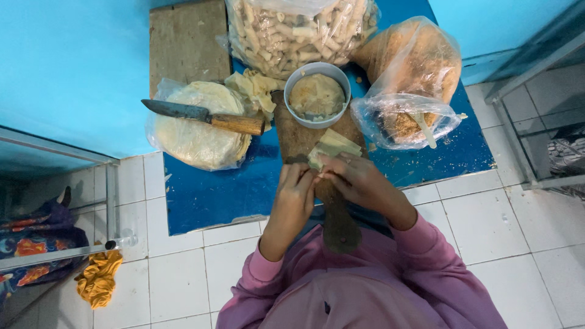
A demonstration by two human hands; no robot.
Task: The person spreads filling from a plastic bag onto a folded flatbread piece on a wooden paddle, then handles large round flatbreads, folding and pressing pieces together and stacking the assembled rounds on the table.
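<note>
Folding a pale wrapper (331, 148), both hands meet over the near end of a dark wooden board (304, 137) that lies on a blue mat (207, 195) spread across a white tiled floor (183, 274). The wrapper sits at the fingertips, pointing away from the person toward the far edge of the mat, its long axis slanting from near left to far right. The left hand (295, 192) pinches its near left corner between thumb and fingers; the right hand (359, 180) curls over its near right side, fingers pressed together on it. Both hands touch it about equally.

Just beyond the wrapper on the board stands one grey bowl (317, 94) of what seems to be filling, though the surface is hard to read. One knife (204, 116) with a wooden handle rests across one bagged stack of round flat sheets (195, 131) at the mat's left edge. Loose scraps of dough (255, 88) lie beside it. Two clear bags sit at the far edge: one of finished rolls (292, 30), one of brown crumbs (414, 73).
</note>
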